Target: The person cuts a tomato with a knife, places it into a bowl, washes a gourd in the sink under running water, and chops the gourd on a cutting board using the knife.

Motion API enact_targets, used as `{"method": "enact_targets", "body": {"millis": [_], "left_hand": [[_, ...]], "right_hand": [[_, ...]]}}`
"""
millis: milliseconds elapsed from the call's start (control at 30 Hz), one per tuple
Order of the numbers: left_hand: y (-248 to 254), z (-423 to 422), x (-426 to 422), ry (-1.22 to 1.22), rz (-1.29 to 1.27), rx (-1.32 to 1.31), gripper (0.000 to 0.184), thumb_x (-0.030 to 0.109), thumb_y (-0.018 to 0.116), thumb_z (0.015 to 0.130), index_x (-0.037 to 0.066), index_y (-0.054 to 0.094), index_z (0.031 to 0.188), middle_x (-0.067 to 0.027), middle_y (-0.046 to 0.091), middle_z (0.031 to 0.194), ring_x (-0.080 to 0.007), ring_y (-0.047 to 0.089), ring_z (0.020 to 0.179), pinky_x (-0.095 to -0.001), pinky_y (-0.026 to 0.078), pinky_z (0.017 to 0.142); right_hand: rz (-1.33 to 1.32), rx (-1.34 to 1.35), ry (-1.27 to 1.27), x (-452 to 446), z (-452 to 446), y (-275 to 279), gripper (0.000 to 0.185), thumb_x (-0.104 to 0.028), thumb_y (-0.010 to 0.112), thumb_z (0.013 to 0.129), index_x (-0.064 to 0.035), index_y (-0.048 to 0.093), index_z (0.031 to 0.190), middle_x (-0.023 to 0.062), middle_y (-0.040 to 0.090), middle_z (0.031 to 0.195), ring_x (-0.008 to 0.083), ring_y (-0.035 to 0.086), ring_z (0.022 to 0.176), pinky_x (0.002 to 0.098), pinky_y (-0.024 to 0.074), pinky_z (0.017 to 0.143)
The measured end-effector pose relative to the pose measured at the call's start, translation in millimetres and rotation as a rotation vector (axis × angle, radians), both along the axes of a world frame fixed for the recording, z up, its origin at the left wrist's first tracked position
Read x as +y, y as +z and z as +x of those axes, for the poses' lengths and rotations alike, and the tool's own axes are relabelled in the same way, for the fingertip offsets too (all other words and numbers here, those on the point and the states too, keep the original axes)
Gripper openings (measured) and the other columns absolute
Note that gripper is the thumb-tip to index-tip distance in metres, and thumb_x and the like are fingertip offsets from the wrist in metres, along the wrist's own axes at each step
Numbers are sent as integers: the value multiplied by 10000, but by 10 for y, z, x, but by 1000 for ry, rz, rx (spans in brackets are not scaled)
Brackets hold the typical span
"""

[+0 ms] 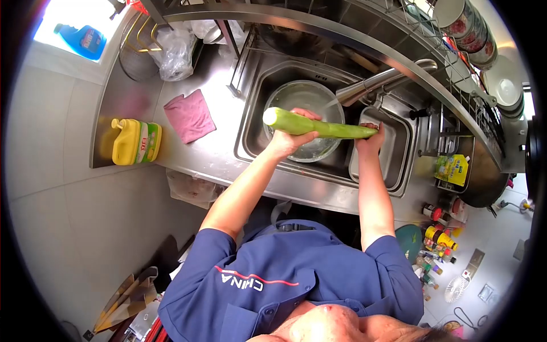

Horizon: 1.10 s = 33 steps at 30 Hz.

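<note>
Twelve o'clock, and your left hand (293, 137) wraps the thicker half of the long green vegetable (336, 130), your right hand (370, 139) its three-o'clock end, above the bowl (296, 94)! Support both ends, rolling slowly beneath that two-o'clock faucet (370, 85).

"CHINA" (242, 282) is showing loud and clear on the navy shirt (342, 268)!
White capitals are running across the chest, upside down in this view, and a thin red line (256, 276) is tracing along beside them; over on the yellow jug (125, 142) a green-and-white label (151, 142) is carrying print too small to read, while the blue bottle (78, 40) and the yellow pouch (453, 170) are keeping their lettering just as illegible.
</note>
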<state>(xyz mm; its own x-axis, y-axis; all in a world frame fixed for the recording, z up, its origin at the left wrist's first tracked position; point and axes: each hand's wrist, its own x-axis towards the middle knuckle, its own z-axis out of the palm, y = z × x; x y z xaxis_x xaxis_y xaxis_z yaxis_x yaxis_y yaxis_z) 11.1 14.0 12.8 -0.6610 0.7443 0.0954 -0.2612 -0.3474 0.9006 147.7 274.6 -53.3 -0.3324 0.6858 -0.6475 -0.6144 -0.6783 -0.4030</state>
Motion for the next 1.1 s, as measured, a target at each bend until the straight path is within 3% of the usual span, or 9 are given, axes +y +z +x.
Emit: {"method": "enact_targets", "body": {"millis": [100, 167, 300, 467, 533, 733, 967, 1067, 1100], "left_hand": [[-33, 58, 204, -83, 48, -87, 415, -97, 705, 826, 88, 520, 1149, -117, 610, 1182, -298, 595, 1228, -460, 474, 1075], [-28, 75, 337, 6, 139, -379, 444, -86, 692, 843, 102, 499, 1196, -134, 613, 1208, -304, 583, 1241, -480, 466, 1076], [-57, -7, 538, 97, 217, -585, 375, -17, 662, 906, 103, 490, 1218, -157, 618, 1236, -287, 584, 1182, -485, 461, 1046], [-219, -2, 868, 223, 257, -698, 321, 153, 620, 1009, 92, 445, 1271, -143, 611, 1209, -256, 593, 1126, -464, 465, 1012], [-227, 18, 974, 313, 167, -716, 378, 328, 541, 1058, 84, 416, 1318, -140, 607, 1189, -262, 584, 1138, -459, 457, 1023], [-104, -12, 1061, 313, 129, -943, 585, 529, 349, 1077, 38, 434, 1383, -127, 547, 1277, -277, 537, 1213, -468, 413, 1080], [-343, 24, 1129, 272, 182, -891, 516, 477, 404, 1076, 41, 489, 1341, -105, 525, 1291, -262, 503, 1254, -455, 391, 1105], [-387, 39, 1160, 322, 144, -885, 389, 371, 514, 1059, 59, 514, 1291, -83, 543, 1233, -240, 546, 1188, -424, 450, 1046], [-399, 38, 1162, 329, 47, -774, 342, 310, 567, 1038, 67, 519, 1274, -70, 553, 1200, -227, 566, 1140, -408, 479, 1000]], "right_hand": [[51, 6, -86, 297, 288, -112, 369, -332, 528, 993, -151, 422, 690, 6, 454, 592, 197, 508, 583, 354, 508, 638], [74, 76, -142, 496, 479, -116, 358, -315, 518, 984, -154, 424, 679, -1, 448, 583, 191, 509, 575, 349, 510, 637], [172, 131, -261, 597, 716, 119, 340, -282, 493, 949, -165, 416, 639, -16, 448, 569, 170, 516, 566, 337, 517, 644], [252, 200, -263, 712, 940, 291, 297, -268, 491, 897, -158, 419, 630, -12, 464, 594, 161, 506, 579, 339, 515, 660], [267, 198, -277, 750, 988, 306, 287, -262, 492, 891, -158, 417, 635, -15, 462, 601, 157, 506, 580, 333, 513, 661], [285, 191, -294, 736, 1098, 369, 262, -252, 504, 881, -163, 412, 652, -21, 451, 615, 142, 498, 578, 318, 508, 661], [277, 190, -332, 706, 1076, 426, 258, -234, 537, 885, -166, 441, 656, -28, 458, 617, 137, 507, 574, 303, 490, 640], [288, 199, -305, 720, 1067, 436, 258, -244, 521, 896, -162, 443, 663, -27, 457, 619, 137, 502, 567, 305, 491, 642], [295, 194, -316, 724, 1065, 439, 258, -244, 521, 896, -162, 443, 663, -27, 457, 619, 137, 502, 567, 305, 491, 642]]}}
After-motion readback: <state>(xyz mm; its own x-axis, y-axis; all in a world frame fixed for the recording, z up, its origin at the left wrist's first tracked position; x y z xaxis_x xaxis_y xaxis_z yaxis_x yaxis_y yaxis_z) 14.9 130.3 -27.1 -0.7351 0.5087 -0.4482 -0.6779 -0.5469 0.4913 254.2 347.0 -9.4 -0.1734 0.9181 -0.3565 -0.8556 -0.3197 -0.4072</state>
